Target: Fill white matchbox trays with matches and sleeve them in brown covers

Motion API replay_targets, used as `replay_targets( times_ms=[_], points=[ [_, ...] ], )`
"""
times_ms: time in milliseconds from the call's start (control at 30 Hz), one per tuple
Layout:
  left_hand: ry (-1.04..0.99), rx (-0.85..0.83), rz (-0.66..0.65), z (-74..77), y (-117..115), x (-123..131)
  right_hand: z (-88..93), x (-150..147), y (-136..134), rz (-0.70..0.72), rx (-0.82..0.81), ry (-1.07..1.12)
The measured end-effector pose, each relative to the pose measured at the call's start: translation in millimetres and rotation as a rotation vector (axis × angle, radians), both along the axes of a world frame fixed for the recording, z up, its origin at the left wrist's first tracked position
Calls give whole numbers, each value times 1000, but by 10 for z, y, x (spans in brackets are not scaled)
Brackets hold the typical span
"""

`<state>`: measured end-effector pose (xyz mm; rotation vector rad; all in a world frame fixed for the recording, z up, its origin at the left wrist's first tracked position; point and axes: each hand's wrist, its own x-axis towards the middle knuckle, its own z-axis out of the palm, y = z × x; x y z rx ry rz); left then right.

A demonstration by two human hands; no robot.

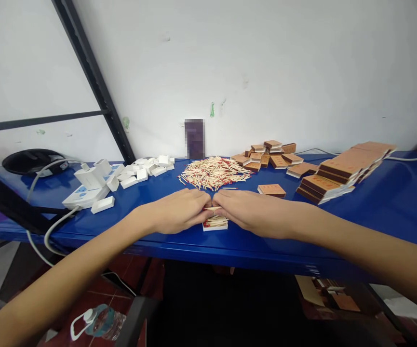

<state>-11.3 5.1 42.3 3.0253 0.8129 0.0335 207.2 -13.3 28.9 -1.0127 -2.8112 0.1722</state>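
My left hand (188,209) and my right hand (239,209) meet at the middle of the blue table (150,193), fingers closed on a few matches just above a small white tray (215,229). Matches with red heads lie in that tray, partly hidden by my fingers. Right behind my hands spreads a big heap of loose matches (213,172). One brown matchbox cover (271,190) lies flat to the right of the heap.
Small white trays (150,168) are piled at the left beside white boxes (90,180) and a cable. Brown matchbox covers (273,156) lie at the back right, with stacked ones (342,168) farther right. A black shelf post (92,72) rises at the left.
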Motion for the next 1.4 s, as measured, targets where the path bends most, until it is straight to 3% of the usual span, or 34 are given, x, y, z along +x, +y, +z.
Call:
replay_targets(
  times_ms=[267,467,600,1000,1400],
  points=[
    [-143,-61,45,-158,-125,-109,-132,24,-68,54,126,-94],
    [-258,-46,133,-235,-235,-196,-38,26,-75,-10,-13,41],
    [-290,-24,115,-287,-240,-166,61,87,-72,-15,-53,156],
    [-338,-8,81,-306,-256,-166,-106,152,28,26,-95,340],
    [-282,56,42,-330,-241,-146,-110,131,12,47,-95,361]
  ],
)
